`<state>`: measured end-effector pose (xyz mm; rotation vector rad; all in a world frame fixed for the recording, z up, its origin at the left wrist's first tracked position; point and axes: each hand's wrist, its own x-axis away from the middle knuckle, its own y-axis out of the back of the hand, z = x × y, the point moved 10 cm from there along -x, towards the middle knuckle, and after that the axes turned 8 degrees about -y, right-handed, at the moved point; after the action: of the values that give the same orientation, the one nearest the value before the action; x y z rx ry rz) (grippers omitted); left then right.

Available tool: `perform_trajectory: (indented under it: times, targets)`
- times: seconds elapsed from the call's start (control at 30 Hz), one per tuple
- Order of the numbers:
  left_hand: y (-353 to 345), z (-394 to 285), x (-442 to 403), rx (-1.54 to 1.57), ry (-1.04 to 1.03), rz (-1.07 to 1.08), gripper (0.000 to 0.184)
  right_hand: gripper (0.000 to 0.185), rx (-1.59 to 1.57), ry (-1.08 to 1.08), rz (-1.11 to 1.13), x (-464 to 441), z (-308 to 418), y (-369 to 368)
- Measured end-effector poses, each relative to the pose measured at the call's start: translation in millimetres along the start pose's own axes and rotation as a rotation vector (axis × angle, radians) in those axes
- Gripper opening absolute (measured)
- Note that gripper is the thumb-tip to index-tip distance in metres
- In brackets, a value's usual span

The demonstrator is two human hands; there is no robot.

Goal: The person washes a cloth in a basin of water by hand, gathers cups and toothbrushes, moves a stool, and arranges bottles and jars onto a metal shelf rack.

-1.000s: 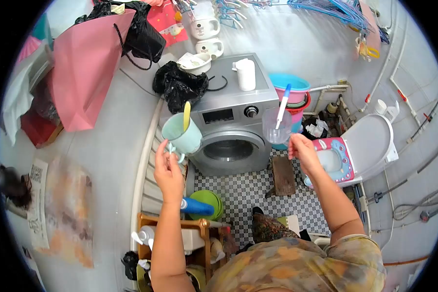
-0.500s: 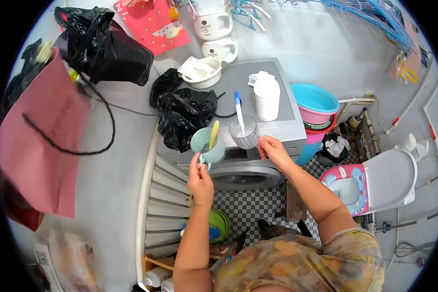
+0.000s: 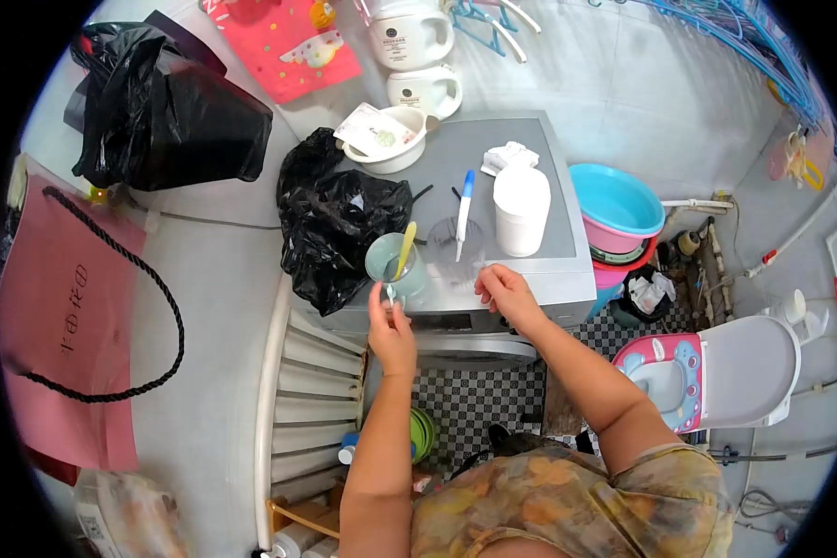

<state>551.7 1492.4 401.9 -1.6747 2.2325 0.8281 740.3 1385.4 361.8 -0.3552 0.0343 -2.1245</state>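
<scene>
My left hand (image 3: 392, 337) pinches the handle of a pale green cup (image 3: 405, 282). A yellow handle (image 3: 405, 249) sticks up out of this cup; its lower end is hidden inside. To the right, a clear ribbed cup (image 3: 450, 245) is over the front of the washing machine top, with a white stick with a blue end (image 3: 464, 209) leaning in it. My right hand (image 3: 509, 296) has its fingers closed at the near side of the clear cup, where the handle is. The cup's outline is faint there.
The washing machine (image 3: 530, 288) also bears a black plastic bag (image 3: 344, 223), a white basin (image 3: 395, 160) and a white bottle (image 3: 523, 212). Stacked basins (image 3: 616, 200) stand at its right, a toilet (image 3: 749, 372) beyond. A white radiator (image 3: 312, 409) is at the left.
The clear cup has moved away from me, farther over the machine top, with my right hand near it. The green cup stays in my left hand. The view has shifted slightly.
</scene>
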Motion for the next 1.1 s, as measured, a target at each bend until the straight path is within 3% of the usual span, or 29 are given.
perform_trajectory:
  times: [0.17, 0.23, 0.27, 0.3, 0.37, 0.5, 0.67, 0.9, 1.1]
  targets:
    - [-11.5, -0.9, -7.9, 0.051, 0.018, 0.053, 0.045, 0.022, 0.174, 0.043, -0.174, 6.8, 13.8, 20.5]
    - [-12.8, -2.3, -10.3, 0.049, 0.009, 0.052, 0.047, 0.027, 0.283, 0.366, -0.504, 18.5, 31.3, 61.6]
    - [-13.4, -2.3, -11.2, 0.054, -0.002, 0.06, 0.047, 0.044, 0.37, 0.407, -0.608, 30.7, 48.3, 74.0]
    - [-13.7, -2.4, -12.0, 0.059, -0.012, 0.069, 0.047, 0.044, 0.372, 0.407, -0.608, 30.4, 53.9, 82.2]
    - [-14.9, -0.5, -14.5, 0.048, -0.008, 0.081, 0.048, 0.067, 0.649, 0.43, -0.787, 33.9, 72.6, 95.7]
    - [-24.1, 11.4, -19.6, 0.125, 0.053, 0.102, 0.049, 0.078, 0.791, 0.409, -0.786, 13.1, 83.8, 97.2]
    - [-33.8, 13.3, -26.5, 0.142, 0.049, 0.078, 0.05, 0.083, 0.801, 0.274, -0.616, -21.9, 83.9, 98.0]
    - [-43.3, 13.8, -38.4, 0.112, 0.025, 0.079, 0.048, 0.087, 0.761, 0.326, -0.647, -63.8, 98.6, 118.6]
    - [-51.0, 19.7, -44.1, 0.149, 0.084, 0.084, 0.048, 0.088, 0.799, 0.238, -0.655, -121.0, 90.5, 140.6]
